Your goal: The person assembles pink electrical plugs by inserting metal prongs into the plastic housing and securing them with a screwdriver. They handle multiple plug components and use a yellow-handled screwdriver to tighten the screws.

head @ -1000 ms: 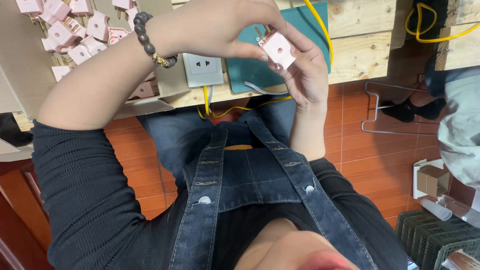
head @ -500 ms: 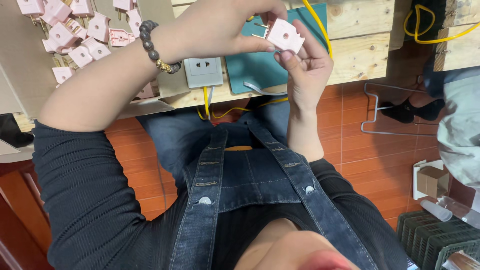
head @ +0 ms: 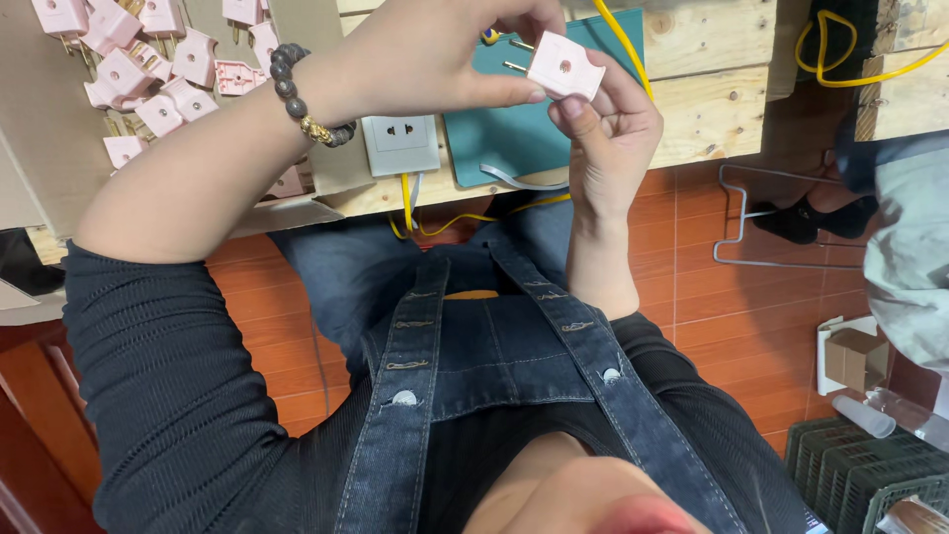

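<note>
Both hands hold one pale pink plug housing (head: 565,67) with metal pins sticking out toward the bench. My left hand (head: 445,59), with a dark bead bracelet on its wrist, pinches it from the left. My right hand (head: 608,129) supports it from below and the right. A pile of several pink plug housings (head: 138,69) lies on cardboard at the upper left. Under the hands sit a grey wall socket (head: 400,143) and a teal mat (head: 524,129) on the wooden bench (head: 712,89).
Yellow cable (head: 860,59) runs over the bench and hangs below it. Another person's foot in a dark sock (head: 791,218) and grey sleeve (head: 914,257) are at right. A small cardboard box (head: 855,356) and green crate (head: 870,475) stand on the red tile floor.
Both hands have lifted the pink plug housing slightly up and away from my body, turning it a little; the left forearm shifted with it.
</note>
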